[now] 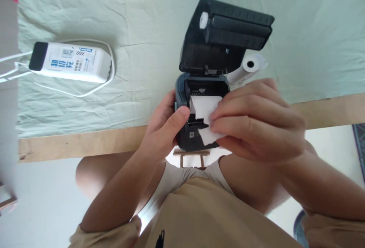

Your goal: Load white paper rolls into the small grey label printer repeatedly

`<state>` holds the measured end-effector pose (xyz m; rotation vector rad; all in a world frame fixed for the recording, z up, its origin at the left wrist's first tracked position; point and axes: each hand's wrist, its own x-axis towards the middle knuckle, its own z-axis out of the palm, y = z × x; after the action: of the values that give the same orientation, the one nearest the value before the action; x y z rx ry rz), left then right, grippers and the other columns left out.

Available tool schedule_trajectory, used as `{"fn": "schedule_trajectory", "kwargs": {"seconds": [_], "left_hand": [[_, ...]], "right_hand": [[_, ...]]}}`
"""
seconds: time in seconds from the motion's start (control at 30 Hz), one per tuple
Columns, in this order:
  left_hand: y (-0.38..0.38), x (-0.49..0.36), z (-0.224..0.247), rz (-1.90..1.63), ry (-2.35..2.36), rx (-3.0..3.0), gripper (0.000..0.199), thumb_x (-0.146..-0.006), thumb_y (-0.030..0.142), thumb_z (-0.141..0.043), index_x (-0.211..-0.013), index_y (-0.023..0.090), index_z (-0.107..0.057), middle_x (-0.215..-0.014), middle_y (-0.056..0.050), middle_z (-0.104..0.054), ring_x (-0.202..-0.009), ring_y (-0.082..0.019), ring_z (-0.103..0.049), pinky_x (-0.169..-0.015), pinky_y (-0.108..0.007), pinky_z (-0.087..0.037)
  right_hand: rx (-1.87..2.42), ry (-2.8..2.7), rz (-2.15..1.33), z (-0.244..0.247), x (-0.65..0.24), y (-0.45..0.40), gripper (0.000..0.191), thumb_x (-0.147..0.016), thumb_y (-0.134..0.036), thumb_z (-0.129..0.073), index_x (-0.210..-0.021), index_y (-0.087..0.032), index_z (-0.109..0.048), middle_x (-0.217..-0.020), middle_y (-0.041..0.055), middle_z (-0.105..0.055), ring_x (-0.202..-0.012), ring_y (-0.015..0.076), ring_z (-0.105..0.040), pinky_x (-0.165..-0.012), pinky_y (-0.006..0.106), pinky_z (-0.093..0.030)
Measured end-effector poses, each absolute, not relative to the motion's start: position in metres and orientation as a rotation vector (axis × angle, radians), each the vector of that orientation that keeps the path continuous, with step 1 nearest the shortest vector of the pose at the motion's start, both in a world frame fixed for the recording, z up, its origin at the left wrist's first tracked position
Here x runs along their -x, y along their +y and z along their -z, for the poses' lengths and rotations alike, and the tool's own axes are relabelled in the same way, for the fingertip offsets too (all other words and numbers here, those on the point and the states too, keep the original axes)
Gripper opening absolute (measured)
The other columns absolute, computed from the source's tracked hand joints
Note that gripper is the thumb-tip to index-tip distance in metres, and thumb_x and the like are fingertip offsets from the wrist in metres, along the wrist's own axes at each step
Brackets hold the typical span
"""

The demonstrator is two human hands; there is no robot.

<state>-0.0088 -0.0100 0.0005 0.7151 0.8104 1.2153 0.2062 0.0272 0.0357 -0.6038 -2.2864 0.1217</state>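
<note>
A dark portable receipt printer (196, 139) is held at the table's front edge, its lid (211, 39) swung up and back. My left hand (165, 126) grips the printer's left side, thumb on the rim of the paper bay. White paper (203, 105) with a torn edge lies in the bay. The fingers of my right hand (256, 120) pinch this paper over the bay's right side. A torn flap of paper (209, 136) sticks out below those fingers. Behind the printer, to the right, lies a roll of white paper (242, 71) with a dark core.
A white power strip or charger box (74, 60) with blue print and a looped white cable (112, 63) lies on the left of the green cloth (148, 20). The table's wooden edge (85, 141) runs in front. Beneath it are my legs and a wooden stool (192, 153).
</note>
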Motion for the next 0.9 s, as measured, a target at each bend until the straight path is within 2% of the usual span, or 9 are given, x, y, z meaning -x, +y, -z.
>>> {"fn": "schedule_trajectory", "kwargs": {"seconds": [0.17, 0.33, 0.43, 0.5, 0.63, 0.7, 0.77, 0.8, 0.9], "left_hand": [[-0.009, 0.014, 0.003, -1.167, 0.770, -0.721, 0.021, -0.103, 0.024, -0.081, -0.124, 0.022, -0.084, -0.104, -0.001, -0.086, -0.099, -0.016, -0.082, -0.084, -0.020, -0.068], [-0.009, 0.017, 0.003, -1.130, 0.755, -0.777, 0.062, -0.087, 0.020, -0.094, -0.144, 0.028, -0.071, -0.138, -0.002, -0.083, -0.138, -0.028, -0.076, -0.114, -0.032, -0.066], [-0.006, 0.014, -0.005, -1.098, 0.876, -0.767, 0.075, -0.071, 0.015, -0.101, -0.137, 0.031, -0.068, -0.140, -0.001, -0.082, -0.138, -0.031, -0.077, -0.111, -0.033, -0.067], [-0.004, 0.013, -0.009, -1.100, 0.925, -0.793, 0.076, -0.068, 0.012, -0.099, -0.135, 0.029, -0.068, -0.139, -0.002, -0.082, -0.138, -0.032, -0.077, -0.110, -0.033, -0.067], [-0.002, 0.015, -0.010, -1.064, 0.994, -0.893, 0.080, -0.065, 0.007, -0.095, -0.137, 0.024, -0.066, -0.140, -0.004, -0.081, -0.137, -0.033, -0.076, -0.108, -0.032, -0.067], [-0.003, 0.016, -0.008, -1.088, 0.988, -0.917, 0.077, -0.069, 0.006, -0.094, -0.139, 0.024, -0.066, -0.140, -0.004, -0.081, -0.136, -0.031, -0.076, -0.109, -0.031, -0.066], [-0.005, 0.017, -0.006, -1.093, 0.976, -0.909, 0.076, -0.071, 0.007, -0.096, -0.139, 0.025, -0.068, -0.143, -0.006, -0.079, -0.139, -0.033, -0.075, -0.111, -0.033, -0.065], [-0.005, 0.017, -0.006, -1.097, 0.978, -0.895, 0.076, -0.070, 0.009, -0.097, -0.139, 0.025, -0.068, -0.146, -0.008, -0.078, -0.141, -0.035, -0.074, -0.111, -0.035, -0.065], [-0.005, 0.017, -0.005, -1.083, 0.980, -0.886, 0.081, -0.070, 0.011, -0.098, -0.144, 0.024, -0.066, -0.150, -0.011, -0.076, -0.146, -0.038, -0.071, -0.113, -0.039, -0.065]], "right_hand": [[0.638, -2.312, -0.160, -0.030, -0.203, 0.019, 0.014, -0.104, -0.012, -0.073, -0.102, -0.025, -0.068, -0.097, -0.0030, -0.085, -0.090, 0.0139, -0.078, -0.075, 0.041, -0.049], [0.625, -2.285, -0.187, -0.023, -0.201, 0.021, 0.008, -0.105, -0.023, -0.077, -0.103, -0.025, -0.069, -0.101, -0.0043, -0.086, -0.089, 0.0138, -0.075, -0.077, 0.043, -0.046], [0.581, -2.306, -0.200, -0.024, -0.205, 0.022, 0.016, -0.112, -0.040, -0.069, -0.105, -0.026, -0.070, -0.104, -0.0026, -0.087, -0.088, 0.0152, -0.076, -0.077, 0.044, -0.046], [0.577, -2.320, -0.246, -0.025, -0.207, 0.022, 0.023, -0.115, -0.044, -0.062, -0.106, -0.025, -0.069, -0.108, -0.0001, -0.087, -0.092, 0.0163, -0.079, -0.082, 0.045, -0.049], [0.570, -2.319, -0.287, -0.023, -0.208, 0.024, 0.020, -0.114, -0.042, -0.063, -0.106, -0.024, -0.068, -0.107, 0.0009, -0.087, -0.093, 0.0161, -0.082, -0.086, 0.042, -0.054], [0.565, -2.250, -0.259, -0.021, -0.205, 0.025, 0.017, -0.112, -0.040, -0.064, -0.103, -0.026, -0.067, -0.101, -0.0001, -0.086, -0.092, 0.0177, -0.081, -0.083, 0.042, -0.056], [0.614, -2.103, -0.192, -0.020, -0.203, 0.027, 0.007, -0.107, -0.033, -0.066, -0.102, -0.027, -0.068, -0.101, 0.0010, -0.084, -0.089, 0.0198, -0.079, -0.080, 0.042, -0.058], [0.663, -2.016, -0.162, -0.020, -0.202, 0.027, 0.001, -0.103, -0.028, -0.068, -0.102, -0.028, -0.069, -0.106, 0.0027, -0.084, -0.092, 0.0213, -0.079, -0.078, 0.042, -0.059], [0.893, -1.843, -0.203, -0.022, -0.205, 0.028, 0.031, -0.093, -0.023, -0.071, -0.122, -0.031, -0.072, -0.149, 0.0053, -0.076, -0.097, 0.0235, -0.078, -0.075, 0.043, -0.058]]}}
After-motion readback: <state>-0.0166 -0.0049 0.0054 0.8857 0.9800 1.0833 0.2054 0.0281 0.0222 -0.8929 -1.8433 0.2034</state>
